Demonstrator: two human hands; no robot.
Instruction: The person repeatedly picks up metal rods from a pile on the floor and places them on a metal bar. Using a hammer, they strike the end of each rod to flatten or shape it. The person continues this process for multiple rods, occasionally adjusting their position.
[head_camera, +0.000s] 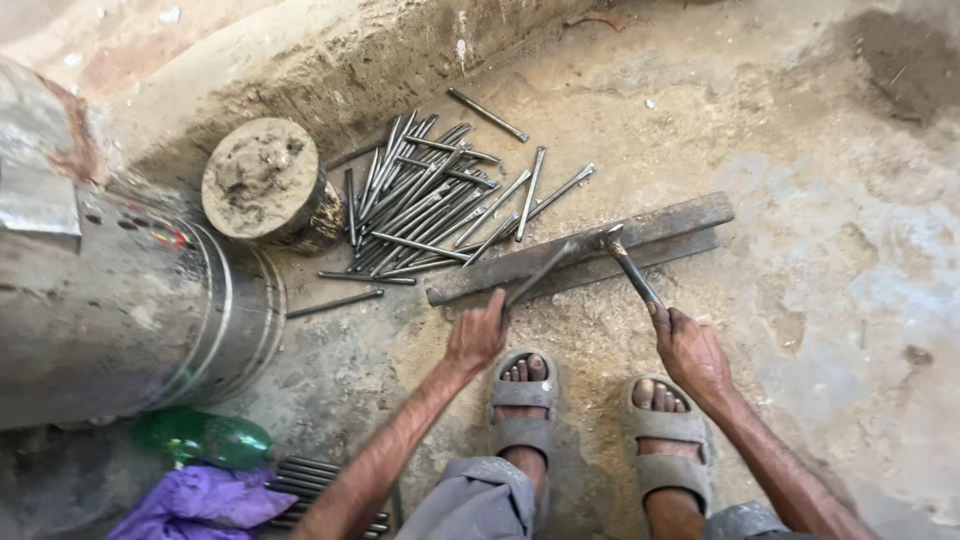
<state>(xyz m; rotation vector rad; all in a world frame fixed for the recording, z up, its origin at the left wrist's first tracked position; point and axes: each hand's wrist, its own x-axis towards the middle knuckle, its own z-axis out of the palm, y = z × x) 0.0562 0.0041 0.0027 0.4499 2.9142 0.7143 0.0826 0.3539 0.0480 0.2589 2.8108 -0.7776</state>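
Observation:
My left hand (478, 332) grips one end of a thin metal rod (545, 270), which lies slanted across a long dark steel bar (560, 258) on the ground. In my right hand (690, 352) is the handle of a small hammer (625, 260); its head rests at the rod's far end on the bar. Behind the bar, a pile of several similar rods (430, 200) is spread over the dirt. My sandalled feet (590, 400) sit just below the bar.
A large metal drum (130, 310) lies at the left, with a round dirt-caked block (262, 180) beside it. A green bottle (205, 438), purple cloth (200, 500) and more rods (310, 480) lie at the lower left. A concrete ledge (330, 60) runs along the back.

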